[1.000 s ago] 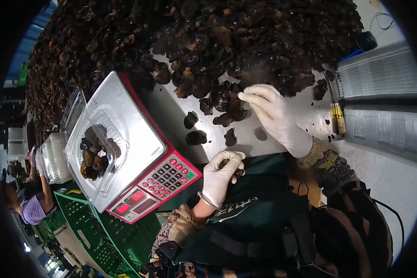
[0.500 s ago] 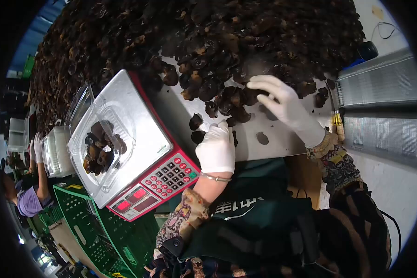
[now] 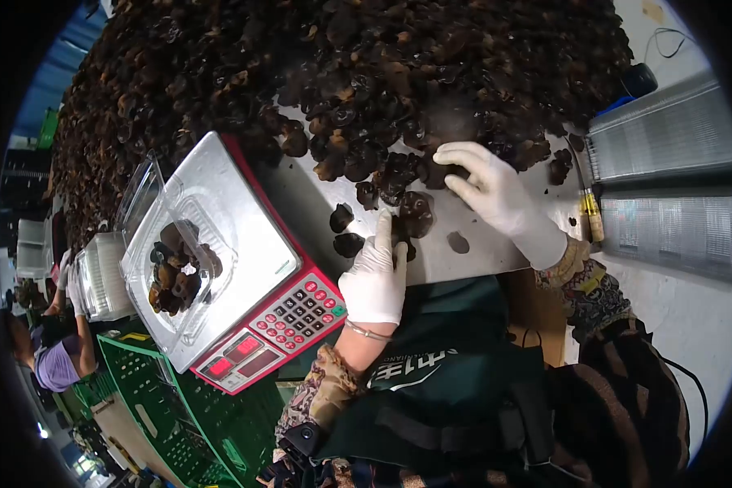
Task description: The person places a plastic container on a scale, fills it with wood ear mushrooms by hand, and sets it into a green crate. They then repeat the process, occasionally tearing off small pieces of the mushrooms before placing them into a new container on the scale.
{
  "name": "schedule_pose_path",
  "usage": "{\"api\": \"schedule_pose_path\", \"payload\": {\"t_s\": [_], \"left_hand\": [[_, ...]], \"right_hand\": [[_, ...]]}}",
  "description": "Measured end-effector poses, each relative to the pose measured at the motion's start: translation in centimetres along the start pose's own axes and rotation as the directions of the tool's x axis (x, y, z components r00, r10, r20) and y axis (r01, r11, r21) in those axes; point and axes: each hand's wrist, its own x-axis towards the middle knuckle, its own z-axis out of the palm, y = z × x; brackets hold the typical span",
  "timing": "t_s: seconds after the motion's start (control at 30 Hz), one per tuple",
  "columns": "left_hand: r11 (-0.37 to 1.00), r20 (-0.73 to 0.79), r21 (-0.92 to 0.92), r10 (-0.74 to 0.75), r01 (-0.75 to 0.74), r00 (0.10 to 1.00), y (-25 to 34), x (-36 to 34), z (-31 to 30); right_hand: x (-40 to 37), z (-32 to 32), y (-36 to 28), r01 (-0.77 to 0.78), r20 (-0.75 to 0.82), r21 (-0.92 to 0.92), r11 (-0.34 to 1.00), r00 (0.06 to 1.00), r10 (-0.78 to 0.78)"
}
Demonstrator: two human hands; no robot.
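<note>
Between the left grip (image 3: 374, 275) and right grip (image 3: 498, 195), both parted, lies a glossy dark piece (image 3: 416, 214).

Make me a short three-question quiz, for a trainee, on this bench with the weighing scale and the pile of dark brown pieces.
1. True or false: the clear plastic container on the red-edged, silver-topped scale holds dark brown pieces.
2. Multiple choice: which white-gloved hand is nearer the scale? A) left hand B) right hand
3. Short answer: what circles the left wrist, just below the glove?

Key:
1. True.
2. A.
3. A thin, metallic-looking bangle.
</note>
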Motion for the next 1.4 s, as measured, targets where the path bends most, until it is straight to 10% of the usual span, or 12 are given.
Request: {"api": "schedule_pose_path", "payload": {"t_s": [0.43, 0.57, 0.6, 0.67, 0.77, 0.87, 0.93, 1.0, 1.1, 1.2, 1.33, 1.4], "left_hand": [[0.998, 0.163, -0.031, -0.044, 0.050, 0.986, 0.4, -3.1, -1.9], [0.994, 0.128, 0.089, -0.067, 0.055, 0.990, 0.3, -1.6, -0.4], [0.994, 0.084, 0.108, -0.029, 0.020, 0.996, 0.3, -1.2, 0.0], [0.988, 0.111, 0.154, 0.012, -0.029, 0.994, 0.1, -0.6, 0.9], [0.983, 0.205, 0.177, 0.014, -0.051, 0.979, 0.4, -0.3, 1.1], [0.930, 0.207, -0.341, -0.063, 0.133, 0.976, 0.9, 0.1, -2.5], [0.663, 0.297, -0.668, -0.178, 0.337, 0.938, 0.5, 1.0, -6.4], [0.375, 0.428, -0.682, -0.490, 0.627, 0.759, -0.1, 2.5, -11.5], [0.712, -0.259, -0.657, -0.520, 0.246, 0.814, -6.9, 3.0, -14.6], [0.851, -0.446, -0.420, -0.496, 0.315, 0.745, -14.2, 3.0, -17.6], [0.980, -0.394, 0.136, -0.082, 0.147, 0.916, -14.3, 3.5, -18.5], [0.993, -0.459, -0.015, -0.108, 0.113, 0.882, -10.6, 3.4, -16.8]], "right_hand": [[-1.6, 4.0, -2.9, 0.231, 0.075, -0.260, 0.937, 0.973, -0.219], [-1.4, 4.3, -1.3, 0.158, -0.005, -0.014, 0.987, 0.987, -0.158], [-1.4, 2.8, -2.3, -0.164, 0.116, 0.248, 0.955, 0.983, 0.139], [-1.6, 1.4, -0.2, -0.054, 0.059, 0.312, 0.949, 0.998, 0.037], [-2.5, -0.4, -0.1, -0.251, 0.148, 0.745, 0.618, 0.966, 0.213], [-2.7, -0.9, -0.3, -0.372, 0.279, 0.873, 0.315, 0.911, 0.302], [-2.6, -0.7, 0.4, -0.447, 0.385, 0.882, 0.148, 0.866, 0.321], [-1.9, 1.3, -0.7, -0.570, 0.293, 0.619, 0.541, 0.806, 0.514], [-1.9, 3.6, -1.4, -0.530, 0.119, 0.165, 0.832, 0.848, 0.516], [-1.5, 3.8, -2.6, -0.392, -0.008, -0.095, 0.915, 0.920, 0.393], [-2.3, 5.0, -2.1, -0.191, -0.116, -0.357, 0.914, 0.980, 0.160], [-2.5, 4.7, -2.2, -0.176, -0.047, -0.312, 0.934, 0.984, 0.169]]}}
